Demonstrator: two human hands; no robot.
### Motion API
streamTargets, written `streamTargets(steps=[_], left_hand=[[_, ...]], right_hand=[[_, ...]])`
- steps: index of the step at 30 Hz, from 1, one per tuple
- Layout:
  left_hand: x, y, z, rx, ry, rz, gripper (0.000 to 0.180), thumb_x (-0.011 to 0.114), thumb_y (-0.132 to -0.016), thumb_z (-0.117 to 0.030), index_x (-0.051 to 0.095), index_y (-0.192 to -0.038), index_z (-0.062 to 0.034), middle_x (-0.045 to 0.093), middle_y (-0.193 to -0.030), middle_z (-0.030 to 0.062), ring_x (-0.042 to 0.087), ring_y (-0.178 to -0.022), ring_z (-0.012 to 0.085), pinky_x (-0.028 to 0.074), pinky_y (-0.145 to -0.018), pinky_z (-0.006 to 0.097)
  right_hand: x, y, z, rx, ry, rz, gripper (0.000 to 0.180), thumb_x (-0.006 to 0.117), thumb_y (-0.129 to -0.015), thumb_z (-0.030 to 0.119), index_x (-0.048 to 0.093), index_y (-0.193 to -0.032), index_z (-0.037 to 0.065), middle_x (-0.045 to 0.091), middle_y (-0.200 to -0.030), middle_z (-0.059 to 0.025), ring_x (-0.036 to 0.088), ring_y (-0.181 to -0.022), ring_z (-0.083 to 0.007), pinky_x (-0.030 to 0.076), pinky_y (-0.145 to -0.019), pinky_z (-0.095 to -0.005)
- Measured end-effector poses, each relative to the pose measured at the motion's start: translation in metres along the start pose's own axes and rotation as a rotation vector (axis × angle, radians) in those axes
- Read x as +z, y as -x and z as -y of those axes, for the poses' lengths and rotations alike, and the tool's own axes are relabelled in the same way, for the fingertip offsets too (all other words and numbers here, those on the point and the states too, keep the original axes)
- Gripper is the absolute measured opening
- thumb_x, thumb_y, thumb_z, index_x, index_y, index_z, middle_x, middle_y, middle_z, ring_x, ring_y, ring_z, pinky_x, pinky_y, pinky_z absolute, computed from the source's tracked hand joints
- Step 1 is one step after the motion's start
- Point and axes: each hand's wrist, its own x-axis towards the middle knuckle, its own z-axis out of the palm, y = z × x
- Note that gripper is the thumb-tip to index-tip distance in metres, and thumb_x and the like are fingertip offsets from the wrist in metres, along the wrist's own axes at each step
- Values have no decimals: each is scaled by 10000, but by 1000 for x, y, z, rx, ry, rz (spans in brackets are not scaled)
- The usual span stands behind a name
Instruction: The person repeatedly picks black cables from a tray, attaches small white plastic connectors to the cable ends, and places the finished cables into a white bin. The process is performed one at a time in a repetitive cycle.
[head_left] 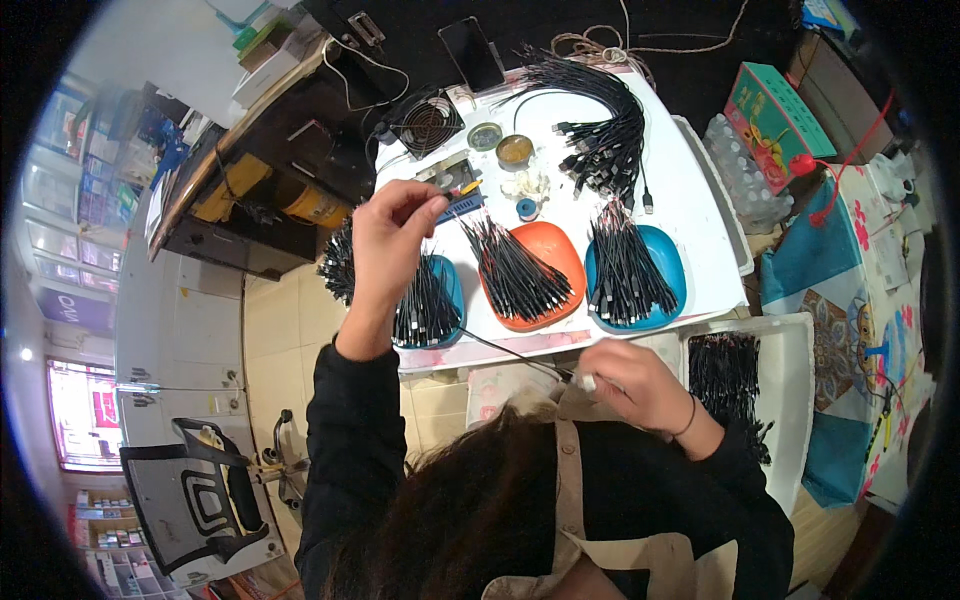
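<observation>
My left hand [397, 232] is raised over the table's left part with thumb and fingers pinched together. Whatever lies in the pinch is too small to make out. Close to my chest, my right hand [632, 380] is closed and slightly blurred at the end of a thin black cable [510, 352]. A whitish tip shows at its fingers. That cable slants up and left to the bundle of short black cables [425, 308] in a blue tray [452, 285]. Beside it stand an orange tray [562, 250] and another blue tray [668, 258], each with black cables laid across it.
On the white table [700, 210] lie a large bundle of USB cables [610, 120], a black fan [428, 125], a round brown tin [515, 151] and a small blue spool [526, 208]. A phone [470, 55] stands behind. At right, a white bin [785, 400] holds more black cables.
</observation>
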Motion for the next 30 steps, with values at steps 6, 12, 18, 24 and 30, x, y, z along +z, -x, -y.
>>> streamTargets(steps=[6, 12, 18, 24, 30], left_hand=[[36, 79, -66, -194, 897, 112, 112, 605, -911, -32, 580, -999, 32, 559, -788, 27, 481, -636, 108, 394, -576, 231], [102, 117, -83, -193, 916, 265, 222, 586, -934, -99, 554, -1119, 20, 583, -1033, 90, 494, -816, 164, 424, -714, 275], [116, 123, -71, -294, 722, 503, 445, 596, -909, -68, 454, -1322, 21, 548, -1248, 124, 528, -1198, 243, 467, -971, 339], [116, 131, -31, -470, 524, 707, 232, 635, -876, -44, 610, -1100, 10, 634, -1039, 55, 596, -958, 134, 471, -811, 262], [115, 140, 4, -518, 386, 780, 202, 618, -896, -64, 623, -1076, 26, 650, -984, 60, 612, -882, 138, 473, -771, 267]], right_hand=[[18, -29, 26, -53, -205, -200, 424, 552, -891, 143, 460, -1272, -17, 569, -1193, -188, 597, -1073, -300, 456, -928, -364], [35, 13, 44, 55, -436, -102, 212, 495, -940, 121, 446, -1079, -31, 591, -824, -159, 625, -766, -262, 484, -669, -357], [-69, 162, 55, 275, -332, -818, 291, 446, -998, 251, 500, -1160, 16, 578, -941, -33, 562, -796, -108, 474, -709, -259], [-117, 301, 98, 599, 370, -1076, 212, 447, -990, 155, 529, -1135, 24, 570, -853, -22, 517, -745, -110, 433, -653, -264], [-121, 328, -82, 997, 582, -764, 122, 466, -903, 107, 485, -909, -14, 620, -808, -217, 613, -756, -382, 478, -662, -439]])
